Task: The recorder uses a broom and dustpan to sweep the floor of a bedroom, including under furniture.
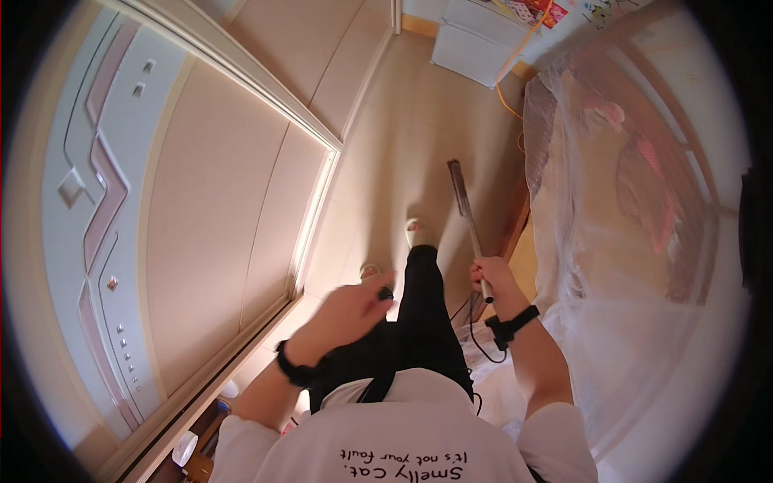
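Note:
My right hand (pixel 493 278) is closed around the silver handle of a long thin tool with a narrow dark head (pixel 459 189). The head points forward over the floor, and the handle's end sticks out behind my fist. I cannot make out what kind of tool it is. In front of my left thigh hovers my left hand (pixel 342 314), slightly blurred, thumb and fingers apart, with nothing visible in it. A black strap (pixel 296 366) circles my left wrist. My right wrist wears a black band with a small device (pixel 511 326) and a cable.
Sliding panel doors (pixel 233 193) with a pale frame run along the left. Translucent plastic sheeting (pixel 572 241) drapes over something at the right. A white box (pixel 475 44) stands at the far end, beside an orange cord (pixel 506 80). Tiled floor (pixel 386 145) stretches ahead of my slippers (pixel 417 233).

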{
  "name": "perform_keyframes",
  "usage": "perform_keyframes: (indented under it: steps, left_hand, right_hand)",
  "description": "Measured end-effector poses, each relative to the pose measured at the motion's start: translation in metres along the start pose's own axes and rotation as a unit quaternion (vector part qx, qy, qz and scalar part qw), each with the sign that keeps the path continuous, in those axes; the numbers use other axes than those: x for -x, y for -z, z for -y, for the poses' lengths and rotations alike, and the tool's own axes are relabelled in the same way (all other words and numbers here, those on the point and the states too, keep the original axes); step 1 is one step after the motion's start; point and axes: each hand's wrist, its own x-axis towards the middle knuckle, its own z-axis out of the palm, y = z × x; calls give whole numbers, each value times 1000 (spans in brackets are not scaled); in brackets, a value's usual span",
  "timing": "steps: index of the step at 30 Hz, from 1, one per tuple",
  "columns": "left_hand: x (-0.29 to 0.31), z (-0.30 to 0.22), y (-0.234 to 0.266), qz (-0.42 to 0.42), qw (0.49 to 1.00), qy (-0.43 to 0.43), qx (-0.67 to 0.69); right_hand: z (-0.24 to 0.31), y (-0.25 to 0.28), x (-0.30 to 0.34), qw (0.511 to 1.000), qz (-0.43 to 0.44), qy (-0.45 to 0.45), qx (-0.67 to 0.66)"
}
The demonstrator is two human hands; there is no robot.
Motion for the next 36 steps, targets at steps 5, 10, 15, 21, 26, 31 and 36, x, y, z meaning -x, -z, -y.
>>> perform_keyframes:
  steps: [5, 10, 15, 21, 26, 31, 36]
  left_hand:
    - [17, 60, 59, -272, 907, 228, 226]
    - [41, 92, 82, -390, 807, 352, 268]
    - [-3, 80, 75, -329, 835, 356, 262]
    - [-27, 93, 73, -271, 873, 354, 196]
    - [-48, 96, 79, -266, 868, 363, 210]
    - [-48, 89, 82, -275, 859, 366, 230]
    - [-40, 73, 87, -262, 828, 438, 233]
  right_hand:
    - [45, 55, -55, 995, -92, -32, 11]
    - [105, 74, -152, 975, -174, 60, 125]
    - [129, 117, -253, 853, -212, 55, 474]
    - [28, 70, -185, 845, -134, 45, 515]
    - [63, 46, -116, 938, 21, -153, 310]
    - [136, 53, -83, 930, 41, -240, 276]
    - [184, 59, -174, 748, -28, 202, 631]
